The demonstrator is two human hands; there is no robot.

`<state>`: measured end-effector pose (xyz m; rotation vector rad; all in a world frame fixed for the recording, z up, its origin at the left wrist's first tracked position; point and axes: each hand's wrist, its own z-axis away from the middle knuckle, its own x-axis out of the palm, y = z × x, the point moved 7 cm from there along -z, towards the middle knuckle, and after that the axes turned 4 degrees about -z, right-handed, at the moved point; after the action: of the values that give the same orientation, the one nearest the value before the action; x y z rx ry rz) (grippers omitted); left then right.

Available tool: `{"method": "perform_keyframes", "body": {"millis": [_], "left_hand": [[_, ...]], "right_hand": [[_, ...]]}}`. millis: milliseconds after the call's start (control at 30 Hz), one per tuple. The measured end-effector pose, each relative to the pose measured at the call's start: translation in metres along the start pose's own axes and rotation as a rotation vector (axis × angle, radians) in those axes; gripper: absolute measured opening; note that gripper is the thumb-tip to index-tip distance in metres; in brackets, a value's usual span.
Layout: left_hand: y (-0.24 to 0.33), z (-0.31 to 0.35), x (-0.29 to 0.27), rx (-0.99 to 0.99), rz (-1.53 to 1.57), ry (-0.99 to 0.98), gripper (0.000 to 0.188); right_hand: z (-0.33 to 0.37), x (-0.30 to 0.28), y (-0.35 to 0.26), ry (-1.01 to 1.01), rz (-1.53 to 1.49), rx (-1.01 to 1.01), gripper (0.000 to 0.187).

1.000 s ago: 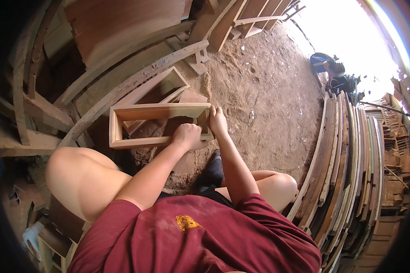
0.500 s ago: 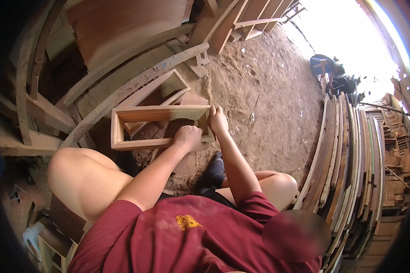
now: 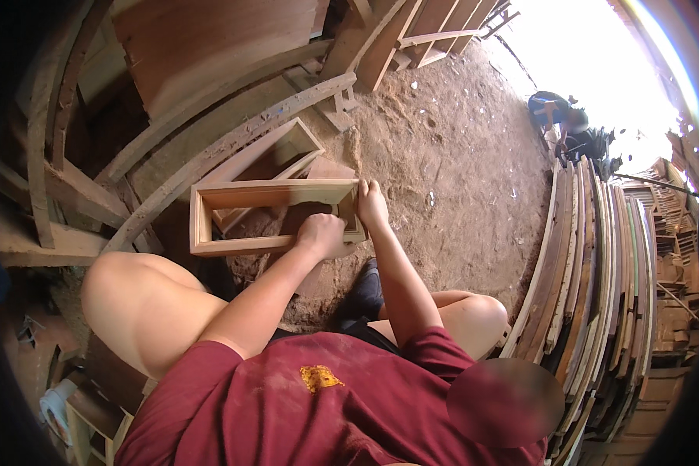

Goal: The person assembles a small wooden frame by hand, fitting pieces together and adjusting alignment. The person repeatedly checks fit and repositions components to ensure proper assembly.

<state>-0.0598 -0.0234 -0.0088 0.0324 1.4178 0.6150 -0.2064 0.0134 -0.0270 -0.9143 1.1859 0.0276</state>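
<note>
A long, open rectangular wooden box frame [image 3: 245, 246] is held level in front of me, above the ground between my legs. My right hand [image 3: 372, 206] grips its right end, with fingers over the far corner. My left hand [image 3: 321, 235] is closed at the near board, close to that same end; its fingertips are hidden. Beyond and partly below, a similar wooden box frame [image 3: 248, 155] lies tilted. A flat piece of wood [image 3: 330, 169] shows beside it.
Curved wooden rails [image 3: 241, 128] and a large panel [image 3: 217, 54] stand at the far left. Long stacked boards [image 3: 590, 287] line the right side. Sawdust covers the dirt floor [image 3: 458, 171]. Another person [image 3: 559, 120] is at the far right, near the bright opening.
</note>
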Motion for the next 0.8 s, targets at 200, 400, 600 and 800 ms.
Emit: {"method": "perform_keyframes", "body": {"millis": [200, 400, 600, 800], "left_hand": [[0.000, 0.001, 0.001, 0.012, -0.027, 0.007, 0.051], [0.012, -0.005, 0.001, 0.043, -0.033, -0.050, 0.053], [-0.002, -0.002, 0.002, -0.003, -0.006, -0.004, 0.054], [0.008, -0.001, -0.001, 0.026, -0.031, -0.034, 0.052]], "right_hand": [[0.012, 0.003, 0.014, -0.011, -0.052, 0.100, 0.047], [-0.035, -0.002, 0.021, 0.059, 0.019, 0.046, 0.050], [0.017, 0.001, 0.017, -0.014, -0.067, 0.132, 0.047], [-0.020, 0.000, 0.013, 0.068, -0.078, 0.033, 0.044]]}}
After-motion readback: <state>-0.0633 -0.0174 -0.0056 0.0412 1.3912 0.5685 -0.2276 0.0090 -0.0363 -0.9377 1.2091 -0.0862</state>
